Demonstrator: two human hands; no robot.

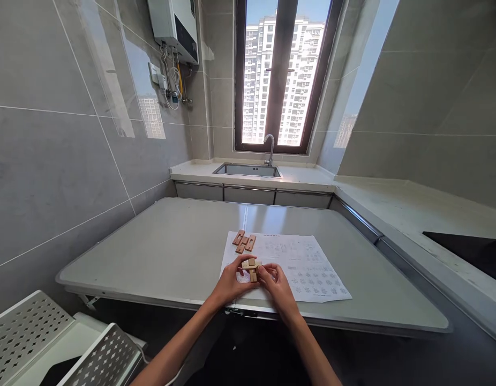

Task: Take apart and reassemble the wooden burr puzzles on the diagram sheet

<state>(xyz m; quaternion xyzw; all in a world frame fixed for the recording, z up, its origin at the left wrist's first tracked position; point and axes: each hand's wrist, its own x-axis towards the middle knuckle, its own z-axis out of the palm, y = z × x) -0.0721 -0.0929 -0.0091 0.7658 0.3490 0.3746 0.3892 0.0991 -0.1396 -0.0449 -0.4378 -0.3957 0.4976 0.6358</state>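
Note:
Between my two hands are joined wooden pieces (252, 263), a pale bar lying across a browner upright one, above the near part of a printed paper sheet (312, 254). My left hand (232, 281) grips them from the left, thumb below and index finger along the top. From the right, the fingertips of my right hand (277, 287) pinch the same pieces. Several reddish-brown slotted wooden pieces (250, 243) lie close together at the sheet's upper left, just beyond my hands.
The sheet lies on a large grey folding table (171, 241). Beyond it are a counter with a sink (248, 170) and faucet (269, 147) below a window. White perforated baskets (27, 327) stand at the lower left. A dark object (473, 252) rests on the right counter.

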